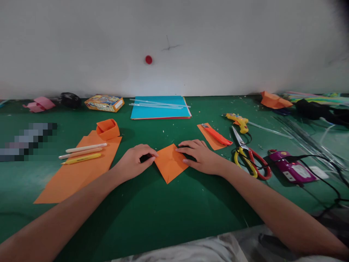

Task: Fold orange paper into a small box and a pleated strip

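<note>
A folded square of orange paper (169,165) lies on the green table, turned so one corner points toward me. Creases run across its face and meet near the middle. My left hand (137,158) pinches the left corner between thumb and forefinger. Over the right side rests my right hand (200,156), its fingers stretched out along the upper right edge and its thumb apart from them. To the left lies a larger orange sheet (73,182) with several pens (84,157) and a folded orange paper box (108,128).
Scissors (249,156), an orange cutter (216,135), a yellow glue gun (237,120) and a purple power strip (293,167) with black cables lie to the right. Blue sheets (160,112) with clear sticks and a small carton (105,103) are near the wall.
</note>
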### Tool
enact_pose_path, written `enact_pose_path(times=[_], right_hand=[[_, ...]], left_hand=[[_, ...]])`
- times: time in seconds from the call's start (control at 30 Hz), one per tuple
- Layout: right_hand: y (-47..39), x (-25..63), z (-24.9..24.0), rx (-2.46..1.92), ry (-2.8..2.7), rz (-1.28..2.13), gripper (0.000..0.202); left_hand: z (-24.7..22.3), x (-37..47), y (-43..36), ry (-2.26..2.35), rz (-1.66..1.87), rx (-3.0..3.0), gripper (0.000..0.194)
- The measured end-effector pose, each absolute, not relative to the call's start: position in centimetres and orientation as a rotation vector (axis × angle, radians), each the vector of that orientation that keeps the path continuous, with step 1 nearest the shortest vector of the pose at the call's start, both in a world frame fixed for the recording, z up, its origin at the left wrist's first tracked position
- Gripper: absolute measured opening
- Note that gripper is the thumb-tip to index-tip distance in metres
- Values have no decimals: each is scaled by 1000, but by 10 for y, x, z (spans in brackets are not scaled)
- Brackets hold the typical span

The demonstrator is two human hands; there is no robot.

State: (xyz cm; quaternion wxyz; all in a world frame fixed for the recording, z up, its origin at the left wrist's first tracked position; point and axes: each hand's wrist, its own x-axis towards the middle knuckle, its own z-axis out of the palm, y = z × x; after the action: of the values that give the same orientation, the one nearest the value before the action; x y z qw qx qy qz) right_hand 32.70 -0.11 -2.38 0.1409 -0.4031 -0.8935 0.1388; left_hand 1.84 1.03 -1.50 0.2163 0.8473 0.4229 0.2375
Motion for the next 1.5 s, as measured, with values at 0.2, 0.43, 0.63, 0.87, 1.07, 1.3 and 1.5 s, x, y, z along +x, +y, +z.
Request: enact_pose_path(times=[0.2,0.43,0.63,0.87,1.07,1.3,1.5], right_hand=[[-2,327,-24,-1165,-2589,399,43],[-2,326,-23,-1175,-2583,412,44],[-2,326,-24,-1169,-2581,392,44],[-2,325,-23,-1173,-2560,430,45],[-2,326,-24,-1251,-2261,721,71],[-1,319,-25,-1128,-1878,1086,25],[-5,316,-23,-1114,-1771,1172,23]], left_hand=[[-14,19,10,1177,656,2342,21],[-14,19,10,1180,651,2338,20],[-13,20,9,1186,658,2332,20],[-14,19,10,1182,683,2311,21],[-16,13,8,953,980,2284,16],[-20,12,7,1149,1073,2065,21],[-20,21,-1,1133,979,1969,43]])
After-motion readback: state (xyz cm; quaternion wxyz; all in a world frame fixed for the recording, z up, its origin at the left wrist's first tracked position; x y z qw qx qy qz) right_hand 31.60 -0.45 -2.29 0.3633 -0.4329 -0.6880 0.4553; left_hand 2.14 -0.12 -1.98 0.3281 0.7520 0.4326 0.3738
